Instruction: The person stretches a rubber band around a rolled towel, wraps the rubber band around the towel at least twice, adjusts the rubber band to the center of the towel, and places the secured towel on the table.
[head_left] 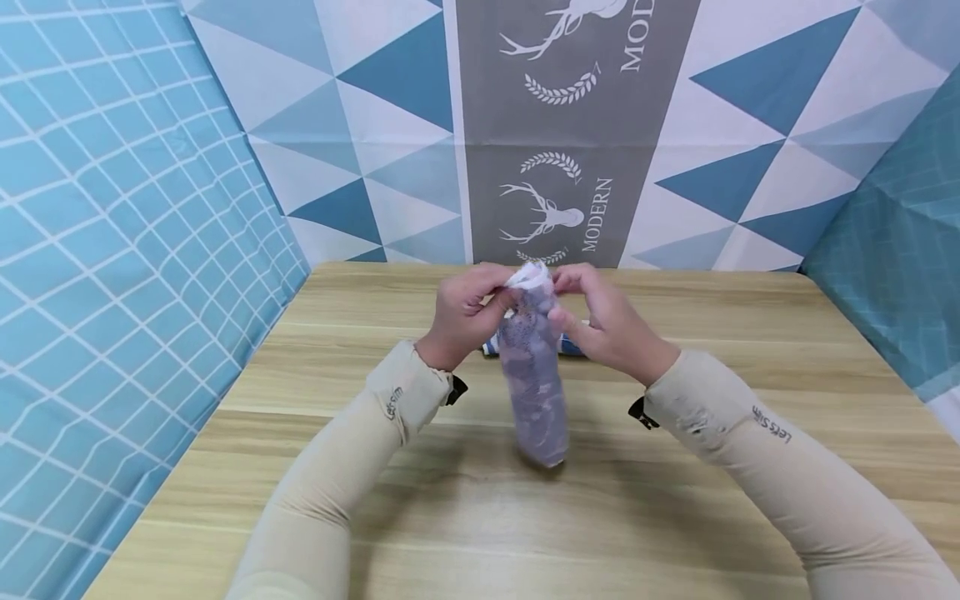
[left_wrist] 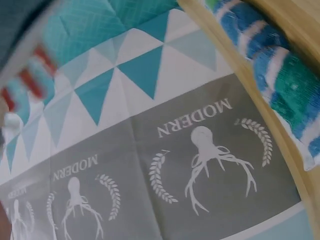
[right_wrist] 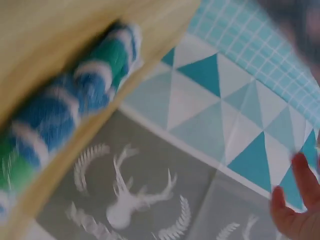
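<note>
A long, limp purplish-grey piece with a white top edge (head_left: 534, 392) hangs above the table; it looks like a sock or a slim bag, I cannot tell which. My left hand (head_left: 472, 312) pinches its upper left edge between thumb and fingers. At the upper right side is my right hand (head_left: 611, 325), its thumb and fingers apart and close against the piece. The right wrist view shows spread fingertips (right_wrist: 305, 185) at the lower right. Behind the hanging piece lies a fuzzy striped roll of blue, green and white cloth (left_wrist: 290, 75), mostly hidden in the head view.
The wooden table (head_left: 360, 492) spreads under both arms. A patterned backdrop (head_left: 397, 158) with triangles and deer prints rises at its far edge. Checked blue sheeting (head_left: 112, 250) borders the left side, and teal sheeting (head_left: 892, 242) the right.
</note>
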